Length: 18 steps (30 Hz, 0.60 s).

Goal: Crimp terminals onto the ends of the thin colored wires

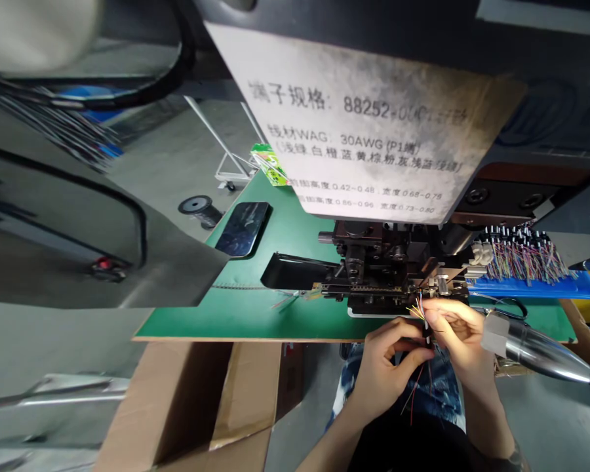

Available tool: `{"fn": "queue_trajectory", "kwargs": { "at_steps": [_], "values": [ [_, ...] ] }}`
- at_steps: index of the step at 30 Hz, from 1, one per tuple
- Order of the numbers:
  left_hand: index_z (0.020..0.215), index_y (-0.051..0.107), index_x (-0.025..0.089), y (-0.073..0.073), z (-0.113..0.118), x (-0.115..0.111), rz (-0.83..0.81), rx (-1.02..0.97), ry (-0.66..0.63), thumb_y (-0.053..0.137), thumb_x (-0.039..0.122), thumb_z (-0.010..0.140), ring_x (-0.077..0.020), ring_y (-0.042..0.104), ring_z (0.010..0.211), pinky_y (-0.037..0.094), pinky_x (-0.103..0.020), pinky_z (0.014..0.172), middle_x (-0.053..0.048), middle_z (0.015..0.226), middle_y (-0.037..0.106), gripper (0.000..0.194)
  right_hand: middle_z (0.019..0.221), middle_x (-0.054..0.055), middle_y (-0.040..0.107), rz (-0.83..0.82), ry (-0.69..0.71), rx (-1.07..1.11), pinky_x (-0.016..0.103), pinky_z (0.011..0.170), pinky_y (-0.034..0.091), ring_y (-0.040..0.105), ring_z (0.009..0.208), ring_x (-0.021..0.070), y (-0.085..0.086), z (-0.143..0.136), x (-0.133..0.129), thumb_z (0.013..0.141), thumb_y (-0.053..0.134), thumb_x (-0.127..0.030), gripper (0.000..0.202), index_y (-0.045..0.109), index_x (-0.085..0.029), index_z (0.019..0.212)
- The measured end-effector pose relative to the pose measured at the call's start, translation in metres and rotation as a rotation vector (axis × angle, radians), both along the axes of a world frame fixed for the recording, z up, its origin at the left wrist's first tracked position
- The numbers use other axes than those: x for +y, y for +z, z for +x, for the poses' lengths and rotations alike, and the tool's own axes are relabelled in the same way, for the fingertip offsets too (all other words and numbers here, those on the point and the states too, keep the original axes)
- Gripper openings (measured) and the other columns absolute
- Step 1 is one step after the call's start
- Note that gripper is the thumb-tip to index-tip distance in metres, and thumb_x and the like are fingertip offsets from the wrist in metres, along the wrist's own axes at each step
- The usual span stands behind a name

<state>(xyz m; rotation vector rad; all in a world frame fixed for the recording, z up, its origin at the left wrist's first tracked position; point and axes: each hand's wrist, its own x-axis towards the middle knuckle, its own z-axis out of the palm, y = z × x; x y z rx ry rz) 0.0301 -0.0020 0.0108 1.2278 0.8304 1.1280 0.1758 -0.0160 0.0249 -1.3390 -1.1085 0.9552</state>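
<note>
Between my two hands is a small bundle of thin coloured wires (415, 312), its yellow and white ends fanned out towards the machine. My right hand (455, 331) pinches the wires near those ends, close to the crimping machine's (373, 288) working point. Below and to the left, my left hand (396, 360) is closed on a dark part of the same bundle. Loose red and dark wire tails (413, 396) hang down over my lap. A strip of terminals (246, 286) runs along the machine from the left.
A paper label (364, 131) covers the machine's front above. A phone (243, 228) lies on the green table (187, 321). Many finished-looking wires (526, 259) rest in a blue tray (545, 288) at right. A metal lamp tube (545, 354) juts beside my right hand. Cardboard boxes (177, 400) stand below.
</note>
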Motion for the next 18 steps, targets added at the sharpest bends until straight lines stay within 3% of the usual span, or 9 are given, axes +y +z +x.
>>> {"fn": "queue_trajectory", "kwargs": {
  "at_steps": [12, 18],
  "values": [
    [0.08, 0.079, 0.017, -0.0001, -0.0004, 0.001, 0.036, 0.05, 0.015, 0.091, 0.038, 0.086, -0.0162, 0.076, 0.072, 0.068, -0.023, 0.067, -0.004, 0.081, 0.076, 0.025, 0.088, 0.005, 0.087, 0.044, -0.052, -0.019, 0.03, 0.069, 0.066, 0.081, 0.073, 0.0219, 0.0009, -0.0044, 0.0024, 0.099, 0.079, -0.041, 0.017, 0.088, -0.027, 0.102],
    [0.079, 0.079, 0.017, 0.0023, -0.0008, 0.0007, -0.016, 0.04, 0.0, 0.092, 0.037, 0.085, -0.017, 0.075, 0.074, 0.067, -0.024, 0.07, -0.005, 0.082, 0.076, 0.024, 0.09, 0.004, 0.086, 0.055, -0.021, 0.012, 0.031, 0.066, 0.065, 0.079, 0.072, 0.0221, 0.0002, -0.0058, 0.002, 0.1, 0.077, -0.033, 0.012, 0.087, -0.029, 0.105]
  ]
}}
